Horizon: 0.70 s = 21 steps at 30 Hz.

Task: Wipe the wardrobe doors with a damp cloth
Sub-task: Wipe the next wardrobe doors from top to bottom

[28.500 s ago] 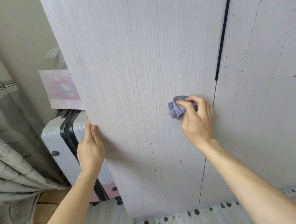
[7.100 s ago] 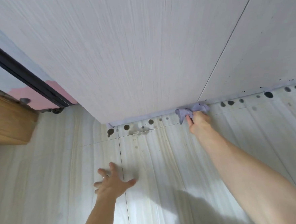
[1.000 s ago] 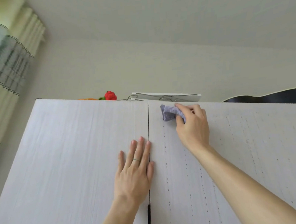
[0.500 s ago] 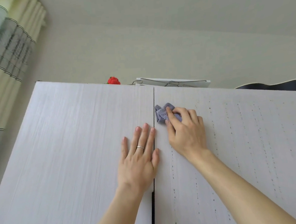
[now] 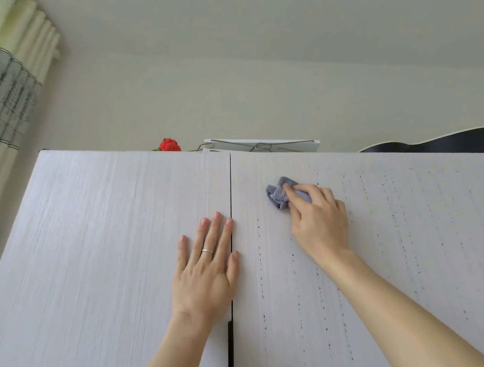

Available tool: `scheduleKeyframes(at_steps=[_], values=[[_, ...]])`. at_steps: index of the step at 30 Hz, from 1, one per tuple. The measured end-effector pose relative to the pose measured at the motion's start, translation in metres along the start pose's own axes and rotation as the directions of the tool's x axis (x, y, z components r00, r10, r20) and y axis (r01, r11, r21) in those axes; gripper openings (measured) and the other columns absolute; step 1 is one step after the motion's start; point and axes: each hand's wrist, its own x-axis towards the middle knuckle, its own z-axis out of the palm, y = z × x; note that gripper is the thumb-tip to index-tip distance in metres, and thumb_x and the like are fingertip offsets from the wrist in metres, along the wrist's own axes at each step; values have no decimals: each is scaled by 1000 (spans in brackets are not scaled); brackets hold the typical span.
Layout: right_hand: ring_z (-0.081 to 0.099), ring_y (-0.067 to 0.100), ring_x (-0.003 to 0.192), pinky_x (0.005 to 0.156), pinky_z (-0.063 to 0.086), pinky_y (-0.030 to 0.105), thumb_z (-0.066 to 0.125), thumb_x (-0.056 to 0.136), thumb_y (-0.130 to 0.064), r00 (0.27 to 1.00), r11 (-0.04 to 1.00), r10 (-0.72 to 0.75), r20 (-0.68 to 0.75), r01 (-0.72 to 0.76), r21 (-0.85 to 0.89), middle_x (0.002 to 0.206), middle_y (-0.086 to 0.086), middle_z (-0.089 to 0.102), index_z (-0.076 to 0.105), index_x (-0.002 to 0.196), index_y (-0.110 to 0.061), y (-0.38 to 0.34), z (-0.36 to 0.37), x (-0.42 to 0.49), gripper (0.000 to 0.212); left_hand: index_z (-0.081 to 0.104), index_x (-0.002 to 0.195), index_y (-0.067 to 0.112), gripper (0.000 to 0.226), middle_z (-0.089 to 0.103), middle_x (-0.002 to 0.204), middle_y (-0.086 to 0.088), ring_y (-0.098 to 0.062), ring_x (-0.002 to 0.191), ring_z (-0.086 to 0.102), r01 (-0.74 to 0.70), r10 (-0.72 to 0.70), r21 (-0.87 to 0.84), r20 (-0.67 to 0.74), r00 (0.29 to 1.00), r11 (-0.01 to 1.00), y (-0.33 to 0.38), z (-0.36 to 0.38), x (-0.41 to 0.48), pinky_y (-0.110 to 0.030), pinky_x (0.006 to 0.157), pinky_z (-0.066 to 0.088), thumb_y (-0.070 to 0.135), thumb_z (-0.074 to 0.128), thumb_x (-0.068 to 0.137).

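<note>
left grip (image 5: 205, 272) flat, fingers straight, right grip (image 5: 320, 220) curled round cloth (image 5: 277, 195), both arms outstretched

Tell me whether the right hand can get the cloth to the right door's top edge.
Probably yes: right hand holds the cloth on that door just below the edge, bare panel between.

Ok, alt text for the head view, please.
A right hand presses a bunched lavender cloth against the upper right wardrobe door, while the left hand lies flat on the left door beside the seam.
</note>
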Motion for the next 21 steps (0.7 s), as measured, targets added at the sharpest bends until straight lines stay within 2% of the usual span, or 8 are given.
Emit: scheduleKeyframes(at_steps=[5, 8, 14, 18, 21], values=[[57, 24, 101, 76, 44, 39, 69, 90, -18, 999, 1000, -4, 40, 5, -17, 115, -8, 64, 69, 125, -30, 11, -7, -5, 38, 26, 160, 27, 58, 19, 167, 8, -14, 153, 13, 13, -13, 19, -14, 1000, 1000, 3, -3, 1, -40, 123, 1, 41, 26, 104], [57, 25, 99, 74, 43, 38, 70, 89, -18, 997, 999, 33, 71, -31, -25, 114, -7, 64, 69, 125, -29, 16, -14, -11, 37, 23, 160, 27, 57, 18, 168, 8, -13, 154, 10, 17, -17, 19, -1, 1000, 1000, 5, -5, 0, -39, 123, -1, 41, 23, 105], [57, 25, 96, 69, 43, 37, 72, 87, -16, 999, 996, 40, 26, -38, -82, 112, -5, 64, 70, 124, -27, 30, -22, -25, 38, 21, 161, 26, 57, 15, 168, 7, -15, 154, 8, 2, -2, 1, -10, 1000, 1000, 2, -3, -2, -40, 123, -1, 41, 21, 106], [56, 28, 98, 69, 39, 36, 69, 90, -16, 993, 992, 110, 43, -108, -58, 113, -5, 65, 70, 125, -28, 23, -21, -12, 36, 16, 162, 28, 56, 12, 169, 7, -15, 155, 8, -1, 2, -21, 13, 1000, 1000, 2, -4, -4, -41, 124, -1, 41, 18, 107], [52, 30, 109, 79, 43, 39, 58, 98, -22, 971, 978, 208, 118, -204, -50, 125, -6, 63, 66, 130, -32, 30, -24, 16, 34, 13, 162, 31, 55, 12, 169, 6, -17, 155, 9, -15, 16, -38, 18, 1000, 999, 0, -4, -5, -44, 124, 3, 42, 14, 108]])
